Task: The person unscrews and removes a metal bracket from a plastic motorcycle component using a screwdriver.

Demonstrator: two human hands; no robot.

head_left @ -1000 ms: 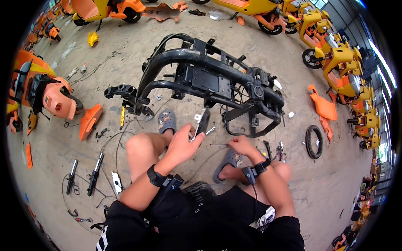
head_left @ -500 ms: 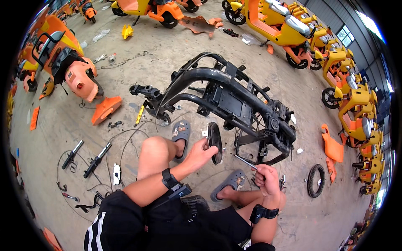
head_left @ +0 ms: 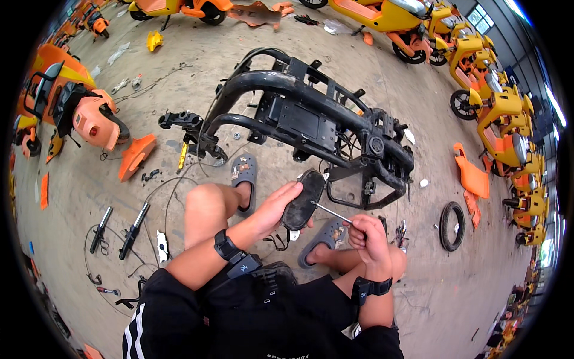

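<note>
Head view: oval part point(head_left: 302, 202) sits on the wearer's side of the frame point(head_left: 305, 116). Left hand point(head_left: 280, 209) grasps it; right hand point(head_left: 368, 234) clenches a rod point(head_left: 332, 213), tip apparently against its face. Judged light, stiff; tabs point(head_left: 293, 235) possibly fragile. Best hold: long edges.

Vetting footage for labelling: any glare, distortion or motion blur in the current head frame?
Head view: fisheye bends straight edges, squeezing the yellow scooters toward the right rim; head view: glare washes out the bright strip at upper right; head view: soft shadows on the floor; head view: left hand, right hand, black oval part and metal rod show no strong motion blur.
</note>
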